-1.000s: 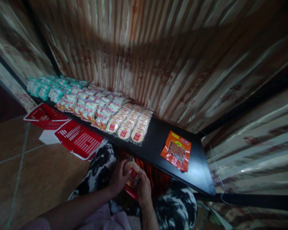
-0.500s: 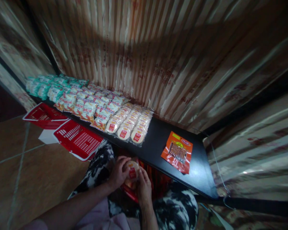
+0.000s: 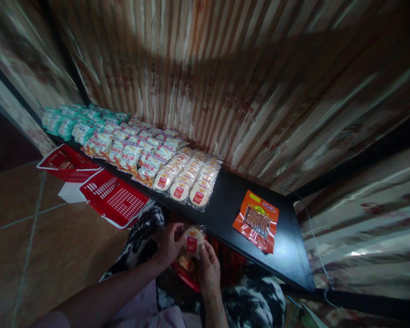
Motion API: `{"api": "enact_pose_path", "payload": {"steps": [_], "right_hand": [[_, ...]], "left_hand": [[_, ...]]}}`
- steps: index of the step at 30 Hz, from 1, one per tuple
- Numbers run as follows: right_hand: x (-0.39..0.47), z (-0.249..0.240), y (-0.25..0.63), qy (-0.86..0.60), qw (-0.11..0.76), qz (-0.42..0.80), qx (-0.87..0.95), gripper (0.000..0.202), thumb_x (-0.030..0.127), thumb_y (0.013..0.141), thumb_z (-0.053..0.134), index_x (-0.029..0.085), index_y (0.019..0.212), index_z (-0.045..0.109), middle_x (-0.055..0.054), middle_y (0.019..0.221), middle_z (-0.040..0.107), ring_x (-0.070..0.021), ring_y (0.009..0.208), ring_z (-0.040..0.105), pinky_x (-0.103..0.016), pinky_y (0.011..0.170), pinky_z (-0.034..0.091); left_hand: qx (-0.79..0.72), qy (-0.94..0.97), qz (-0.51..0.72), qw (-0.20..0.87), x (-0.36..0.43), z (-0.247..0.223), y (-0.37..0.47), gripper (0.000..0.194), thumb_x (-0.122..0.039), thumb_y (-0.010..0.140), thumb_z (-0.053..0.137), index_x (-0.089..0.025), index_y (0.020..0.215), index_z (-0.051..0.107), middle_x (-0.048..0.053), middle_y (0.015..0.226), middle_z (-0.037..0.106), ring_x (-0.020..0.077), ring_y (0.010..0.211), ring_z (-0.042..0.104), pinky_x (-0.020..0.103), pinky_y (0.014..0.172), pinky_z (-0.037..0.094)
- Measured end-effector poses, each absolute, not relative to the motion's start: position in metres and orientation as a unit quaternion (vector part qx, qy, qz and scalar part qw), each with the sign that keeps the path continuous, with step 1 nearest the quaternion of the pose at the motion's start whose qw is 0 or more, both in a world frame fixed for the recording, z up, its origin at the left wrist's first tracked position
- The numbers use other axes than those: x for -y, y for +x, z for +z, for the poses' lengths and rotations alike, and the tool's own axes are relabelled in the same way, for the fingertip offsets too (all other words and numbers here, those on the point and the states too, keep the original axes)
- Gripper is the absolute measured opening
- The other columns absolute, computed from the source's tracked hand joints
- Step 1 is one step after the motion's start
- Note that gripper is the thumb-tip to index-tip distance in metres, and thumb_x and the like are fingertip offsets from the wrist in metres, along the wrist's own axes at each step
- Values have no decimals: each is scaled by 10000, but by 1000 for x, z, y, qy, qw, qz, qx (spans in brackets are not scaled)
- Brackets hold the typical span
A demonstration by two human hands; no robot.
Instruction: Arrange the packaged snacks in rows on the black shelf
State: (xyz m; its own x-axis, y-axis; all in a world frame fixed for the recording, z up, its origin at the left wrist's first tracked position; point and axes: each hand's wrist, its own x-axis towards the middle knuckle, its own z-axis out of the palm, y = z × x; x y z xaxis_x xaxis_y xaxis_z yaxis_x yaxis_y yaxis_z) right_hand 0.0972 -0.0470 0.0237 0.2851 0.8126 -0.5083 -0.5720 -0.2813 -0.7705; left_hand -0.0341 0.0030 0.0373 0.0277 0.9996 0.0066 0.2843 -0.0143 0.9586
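Note:
A round rice cracker in a clear wrapper with a red label (image 3: 192, 240) is held upright over my lap. My left hand (image 3: 169, 246) grips its left edge, thumb and fingers curled round it. On the other side, my right hand (image 3: 210, 264) pinches the lower right edge. Just below sits a red basket (image 3: 190, 281) between my knees, with another wrapped snack (image 3: 186, 263) partly visible in it. Ahead on the black shelf (image 3: 222, 214), similar wrapped rice crackers (image 3: 198, 197) lie in three overlapping rows.
Left of the crackers stand rows of white-and-orange snack bags (image 3: 125, 152), then green snack bags (image 3: 66, 127). An orange snack packet (image 3: 256, 221) lies on the shelf's right part. Red baskets (image 3: 114, 198) rest on the floor at left. A pleated curtain (image 3: 205, 82) hangs behind.
The held rice cracker shows more fully now and sits slightly further right, with my right hand lower on its edge. The whole view has shifted a little.

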Motion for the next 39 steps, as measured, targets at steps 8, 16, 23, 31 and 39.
{"api": "enact_pose_path", "payload": {"steps": [8,16,23,31,39], "right_hand": [[45,23,96,-544,593,578,138,522,485,574,749,203,990,607,-21,850,701,-196,743,657,-292,649,516],[41,28,97,-540,580,575,203,446,454,668,693,201,1017,577,-31,909,692,-193,801,652,-305,714,516],[31,47,97,-584,569,526,242,413,449,660,682,180,965,606,-20,854,683,-179,771,637,-285,707,509],[17,68,100,-624,551,481,276,462,489,645,657,163,970,610,-31,826,686,-180,738,628,-285,677,502],[8,79,101,-641,538,445,319,500,504,647,647,158,1004,592,-29,786,671,-175,704,616,-279,650,494]], "left_hand": [[-576,567,424,408,-10,43,-36,140,-178,721,561,-146,845,617,63,900,639,179,870,610,349,835,496],[-587,549,392,448,-18,57,-37,142,-206,763,543,-156,874,617,55,910,655,176,873,614,314,825,479],[-566,534,409,477,-29,73,-33,182,-203,782,530,-156,942,604,53,967,661,165,916,612,294,849,471],[-554,534,429,473,-39,78,-28,241,-149,759,544,-156,999,559,48,928,656,153,853,619,300,817,486],[-541,539,450,463,-41,76,-26,268,-67,748,506,-161,995,548,52,975,639,152,910,608,300,843,487]]}}
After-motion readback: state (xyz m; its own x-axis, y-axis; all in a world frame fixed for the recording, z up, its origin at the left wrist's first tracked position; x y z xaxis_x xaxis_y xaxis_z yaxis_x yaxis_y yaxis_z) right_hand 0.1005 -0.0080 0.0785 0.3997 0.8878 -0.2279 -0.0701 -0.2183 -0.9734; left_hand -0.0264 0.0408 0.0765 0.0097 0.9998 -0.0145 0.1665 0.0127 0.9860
